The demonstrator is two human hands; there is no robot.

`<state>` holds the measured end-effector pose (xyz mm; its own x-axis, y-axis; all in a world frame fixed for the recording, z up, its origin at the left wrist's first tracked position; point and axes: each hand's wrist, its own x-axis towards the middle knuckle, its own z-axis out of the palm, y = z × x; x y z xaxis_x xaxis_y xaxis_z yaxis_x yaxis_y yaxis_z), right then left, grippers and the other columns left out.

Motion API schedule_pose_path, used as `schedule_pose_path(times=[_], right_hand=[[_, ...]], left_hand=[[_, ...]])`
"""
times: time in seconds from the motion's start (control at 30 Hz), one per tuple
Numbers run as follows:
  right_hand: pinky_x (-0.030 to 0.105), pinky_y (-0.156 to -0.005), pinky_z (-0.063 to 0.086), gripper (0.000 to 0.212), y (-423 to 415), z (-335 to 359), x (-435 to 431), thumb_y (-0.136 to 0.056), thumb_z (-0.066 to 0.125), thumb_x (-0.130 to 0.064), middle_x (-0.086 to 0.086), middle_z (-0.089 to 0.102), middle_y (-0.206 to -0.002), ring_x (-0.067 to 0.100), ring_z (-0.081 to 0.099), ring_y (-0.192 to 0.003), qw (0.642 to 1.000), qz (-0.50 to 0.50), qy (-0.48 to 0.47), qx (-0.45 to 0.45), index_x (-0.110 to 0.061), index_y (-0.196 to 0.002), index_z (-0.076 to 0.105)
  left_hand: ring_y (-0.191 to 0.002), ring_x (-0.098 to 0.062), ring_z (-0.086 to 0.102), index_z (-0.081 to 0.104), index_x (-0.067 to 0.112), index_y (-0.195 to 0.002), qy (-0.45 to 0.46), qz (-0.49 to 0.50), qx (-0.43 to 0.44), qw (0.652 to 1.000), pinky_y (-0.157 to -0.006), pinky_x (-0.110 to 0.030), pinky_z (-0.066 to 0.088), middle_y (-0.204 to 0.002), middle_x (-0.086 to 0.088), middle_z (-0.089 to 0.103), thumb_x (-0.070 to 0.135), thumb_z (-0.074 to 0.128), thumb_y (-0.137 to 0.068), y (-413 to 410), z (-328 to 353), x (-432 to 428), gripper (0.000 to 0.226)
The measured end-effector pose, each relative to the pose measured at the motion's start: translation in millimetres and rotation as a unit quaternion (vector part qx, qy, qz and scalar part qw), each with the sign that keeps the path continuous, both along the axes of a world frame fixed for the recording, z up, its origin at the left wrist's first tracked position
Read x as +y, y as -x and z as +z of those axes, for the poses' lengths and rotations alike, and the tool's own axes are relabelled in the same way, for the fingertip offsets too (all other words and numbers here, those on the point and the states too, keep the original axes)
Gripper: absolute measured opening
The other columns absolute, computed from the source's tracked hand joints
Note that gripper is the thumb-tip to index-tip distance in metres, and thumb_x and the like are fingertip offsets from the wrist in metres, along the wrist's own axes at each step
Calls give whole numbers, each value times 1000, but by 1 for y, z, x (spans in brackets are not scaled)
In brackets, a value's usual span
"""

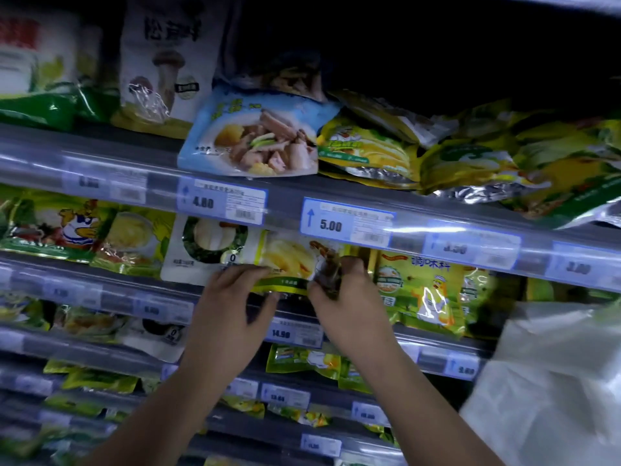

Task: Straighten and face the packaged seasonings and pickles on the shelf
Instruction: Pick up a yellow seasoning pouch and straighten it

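Yellow seasoning pouch (289, 257), left hand (232, 306) gripping, right hand (349, 306) apparently pinching

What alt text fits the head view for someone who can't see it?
A left hand and right hand hold a yellow-green packet by its lower edge on a store shelf. More packets and price tags line the shelves around it.

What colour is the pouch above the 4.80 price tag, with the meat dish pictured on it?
The pouch is light blue; the head view shows it best.
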<state>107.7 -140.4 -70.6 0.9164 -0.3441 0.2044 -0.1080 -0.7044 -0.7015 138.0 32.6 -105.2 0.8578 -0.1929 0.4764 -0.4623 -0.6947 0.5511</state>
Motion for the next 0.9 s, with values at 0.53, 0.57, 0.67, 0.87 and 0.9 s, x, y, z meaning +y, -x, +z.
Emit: schedule_pose_path(times=[0.53,0.57,0.67,0.87,0.9], right_hand=[[32,-65,47,51,-3,15,-2,-76,85,-41,3,73,-95,22,68,-86,947,-51,-316,20,-6,-107,66],[32,-61,44,42,2,17,-4,-77,85,-38,4,69,-81,22,64,-74,948,-49,-315,5,-4,-93,65],[35,-59,29,48,25,23,-11,-81,82,-36,11,38,-74,22,40,-67,948,-58,-311,-13,-9,-83,43],[37,-84,38,62,71,35,-34,-87,76,-26,-3,55,-82,12,56,-79,918,25,-396,21,-5,-131,37],[39,-92,45,31,78,32,-35,-86,75,-21,-5,68,-89,18,66,-90,911,70,-405,29,-11,-82,46]], left_hand=[[-109,-5,57,62,27,-129,124,-61,90,986,-95,-31,50,-119,13,61,54,48,-97,2,0,14,45],[-108,-4,60,63,28,-127,168,-55,105,979,-95,-32,52,-119,13,63,51,50,-95,3,3,14,41],[-107,3,61,63,31,-124,249,-54,170,952,-91,-25,50,-119,18,66,49,58,-91,9,13,13,38],[-107,-4,66,65,38,-121,263,-84,330,903,-99,-37,50,-119,15,70,69,74,-67,23,41,4,63],[-104,-6,69,69,40,-116,278,-107,361,884,-98,-41,51,-116,13,74,69,75,-65,28,44,3,59]])
